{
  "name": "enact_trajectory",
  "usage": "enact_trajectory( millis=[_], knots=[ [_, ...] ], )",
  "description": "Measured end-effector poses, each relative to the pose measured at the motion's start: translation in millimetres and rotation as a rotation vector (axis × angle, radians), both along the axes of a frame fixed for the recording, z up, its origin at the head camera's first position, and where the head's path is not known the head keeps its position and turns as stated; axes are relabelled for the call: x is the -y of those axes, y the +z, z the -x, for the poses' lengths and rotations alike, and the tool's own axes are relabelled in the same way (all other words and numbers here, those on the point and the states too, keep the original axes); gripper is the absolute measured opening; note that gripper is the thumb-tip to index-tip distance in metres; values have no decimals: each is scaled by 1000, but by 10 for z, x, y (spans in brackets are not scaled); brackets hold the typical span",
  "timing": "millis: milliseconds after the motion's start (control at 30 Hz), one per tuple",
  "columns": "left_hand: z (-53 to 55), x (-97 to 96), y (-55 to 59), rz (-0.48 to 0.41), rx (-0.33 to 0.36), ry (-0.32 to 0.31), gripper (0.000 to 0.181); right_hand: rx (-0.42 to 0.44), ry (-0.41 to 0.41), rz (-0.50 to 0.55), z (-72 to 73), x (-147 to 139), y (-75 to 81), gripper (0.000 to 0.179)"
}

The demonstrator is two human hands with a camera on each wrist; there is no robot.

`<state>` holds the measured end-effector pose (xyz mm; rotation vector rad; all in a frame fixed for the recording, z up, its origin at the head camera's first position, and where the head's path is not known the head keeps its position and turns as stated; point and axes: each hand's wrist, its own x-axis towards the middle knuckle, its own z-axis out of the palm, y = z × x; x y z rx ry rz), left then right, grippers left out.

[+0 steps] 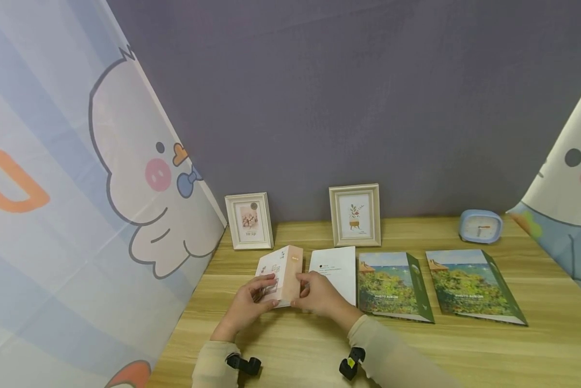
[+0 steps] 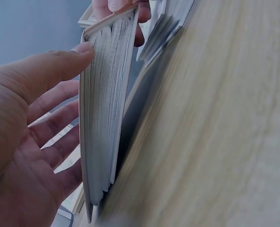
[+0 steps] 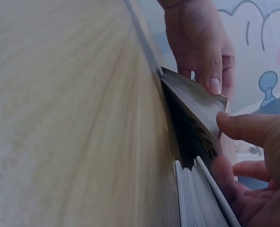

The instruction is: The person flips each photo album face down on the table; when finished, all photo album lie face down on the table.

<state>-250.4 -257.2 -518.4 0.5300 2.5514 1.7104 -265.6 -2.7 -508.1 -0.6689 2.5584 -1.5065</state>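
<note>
A small photo album (image 1: 292, 269) with a white cover, line drawings and a pale pink spine is tilted up off the wooden table along its spine side. My left hand (image 1: 247, 302) holds it from the left, fingers along the cover and thumb at the lower edge. On the spine side, my right hand (image 1: 321, 293) pinches it between thumb and fingers. The left wrist view shows the thick stack of page edges (image 2: 106, 94) between the covers. Just right of it lies a white booklet (image 1: 336, 269) with small dark print, partly behind my right hand.
Two green photo albums (image 1: 389, 285) with a painted seaside garden lie farther right. Behind stand a frame with a pink flower picture (image 1: 249, 221) and a frame with a potted plant picture (image 1: 355, 215). A blue clock (image 1: 481, 227) stands at the back right. Printed cloth (image 1: 140, 161) borders the left.
</note>
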Motion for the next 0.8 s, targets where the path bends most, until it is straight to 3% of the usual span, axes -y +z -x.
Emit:
enact_trajectory(
  millis=[200,800],
  knots=[
    [10,2,-16,12,-3,1,46,-84,-30,-92,-33,30,5,70],
    [2,59,-32,9,0,-32,47,-171,-83,-289,-67,109,37,70]
  ],
)
